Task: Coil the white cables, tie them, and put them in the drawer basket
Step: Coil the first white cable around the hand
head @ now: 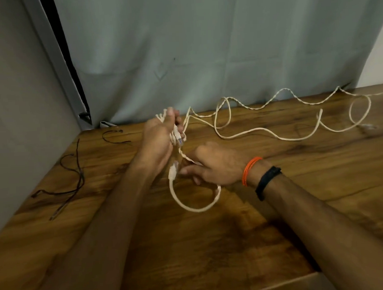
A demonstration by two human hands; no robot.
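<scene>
Since the cable (252, 131) is light, limp and a little springy, I judge it best held near a plug, where it bunches without slipping. From the head view, my left hand (158, 140) is curled round a few gathered strands and a plug. My right hand (214, 169), just beside it, pinches a small loop; the rest trails off right across the surface (213, 243).

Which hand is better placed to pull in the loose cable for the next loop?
Probably the right hand. The left hand already grips the gathered loops, and the loose white cable trails away to the right across the table.
</scene>
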